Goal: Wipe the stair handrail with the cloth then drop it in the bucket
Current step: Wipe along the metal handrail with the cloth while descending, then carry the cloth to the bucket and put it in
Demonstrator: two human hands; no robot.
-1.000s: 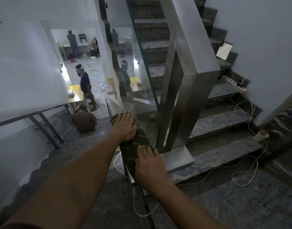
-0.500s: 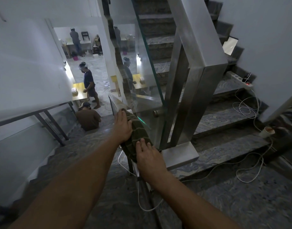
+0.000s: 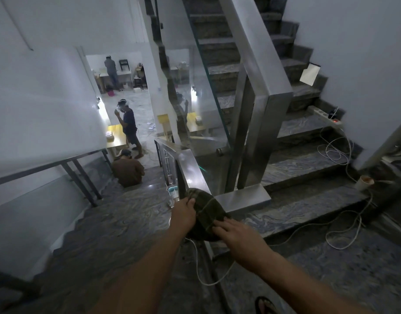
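walls: white (image 3: 47, 91), plain around me
floor: grey veined stone landing (image 3: 331, 268)
stairs: stone steps (image 3: 303, 159) rising on my right
light: dim here, room below (image 3: 127, 87) brighter

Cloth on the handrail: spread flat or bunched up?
Bunched: the cloth forms a rounded mound over the handrail, left hand and right hand on it.

No text, label, brand or number can be read anywhere; the white sheet (image 3: 310, 74) propped on the steps up past the handrail (image 3: 257, 64) looks blank.
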